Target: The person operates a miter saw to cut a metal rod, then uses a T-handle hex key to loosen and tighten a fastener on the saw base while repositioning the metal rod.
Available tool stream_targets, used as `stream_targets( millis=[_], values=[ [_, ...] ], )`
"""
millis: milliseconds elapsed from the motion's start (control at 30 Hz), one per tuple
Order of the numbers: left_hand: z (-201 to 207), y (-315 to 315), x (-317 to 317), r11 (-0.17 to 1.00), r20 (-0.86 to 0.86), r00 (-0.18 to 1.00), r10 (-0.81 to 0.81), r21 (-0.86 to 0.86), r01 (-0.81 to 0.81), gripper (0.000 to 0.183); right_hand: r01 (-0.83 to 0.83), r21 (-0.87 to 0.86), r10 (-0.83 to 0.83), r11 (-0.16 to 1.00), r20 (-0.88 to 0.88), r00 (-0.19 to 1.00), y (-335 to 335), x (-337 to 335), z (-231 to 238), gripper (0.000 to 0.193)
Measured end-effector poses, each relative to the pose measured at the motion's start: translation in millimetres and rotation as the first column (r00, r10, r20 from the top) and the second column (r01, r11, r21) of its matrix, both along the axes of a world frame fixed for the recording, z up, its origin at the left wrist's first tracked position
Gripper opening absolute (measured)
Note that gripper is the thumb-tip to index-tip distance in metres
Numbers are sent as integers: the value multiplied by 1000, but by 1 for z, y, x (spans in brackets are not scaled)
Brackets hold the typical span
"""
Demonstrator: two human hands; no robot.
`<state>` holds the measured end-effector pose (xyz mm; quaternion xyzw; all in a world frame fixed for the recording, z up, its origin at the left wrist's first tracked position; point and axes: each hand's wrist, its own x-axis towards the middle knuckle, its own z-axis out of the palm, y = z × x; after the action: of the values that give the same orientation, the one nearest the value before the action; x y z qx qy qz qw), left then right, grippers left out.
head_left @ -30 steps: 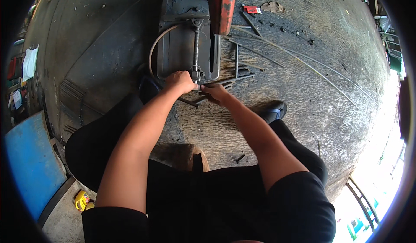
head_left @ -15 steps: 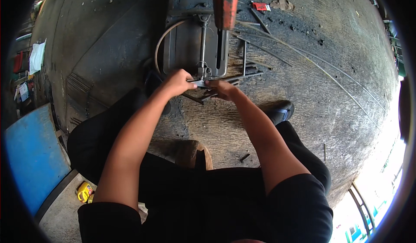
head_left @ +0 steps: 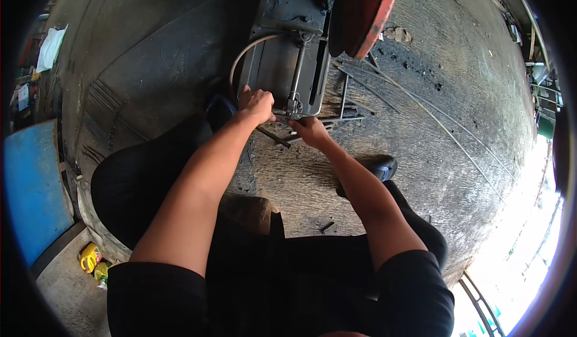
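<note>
A dark metal cut-off saw base [head_left: 255, 75] stands on the floor in front of me, with a clamp screw [head_left: 299, 66] running lengthwise along it. Over its far right side hangs the saw's red blade guard [head_left: 378, 27]. My left hand [head_left: 258, 107] is at the base's near edge, its fingers curled and partly hidden. Close beside it, my right hand [head_left: 311, 133] is closed near the screw's near end, thumb and fingers drawn together. Whatever lies between the two hands is too small and covered to make out.
Thin metal rods [head_left: 445, 127] and short bar pieces [head_left: 344, 97] lie right of the saw. A wooden block [head_left: 249, 214] sits between my legs. At left are a blue panel [head_left: 36, 187], a yellow container [head_left: 90, 258] and a bundle of rods [head_left: 108, 106].
The grey flat piece seen between my hands no longer shows. My left hand has moved onto the base's near edge. The view has shifted, and the red guard appears farther right and broader.
</note>
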<state>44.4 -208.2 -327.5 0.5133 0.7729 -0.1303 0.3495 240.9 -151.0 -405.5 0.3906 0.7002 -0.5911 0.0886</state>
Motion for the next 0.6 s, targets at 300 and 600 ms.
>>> stream_targets(
  millis=[300, 600],
  values=[
    [-6, 6, -4, 1000, 1, 1000, -17, 22, 17, 22, -12, -401, 35, 916, 51, 998, 42, 10, 34, 38],
    [-49, 11, -95, 625, -101, 682, 724, 513, -588, 35, -126, 75, 147, 989, -450, 881, -16, -30, 43, 25]
  ],
)
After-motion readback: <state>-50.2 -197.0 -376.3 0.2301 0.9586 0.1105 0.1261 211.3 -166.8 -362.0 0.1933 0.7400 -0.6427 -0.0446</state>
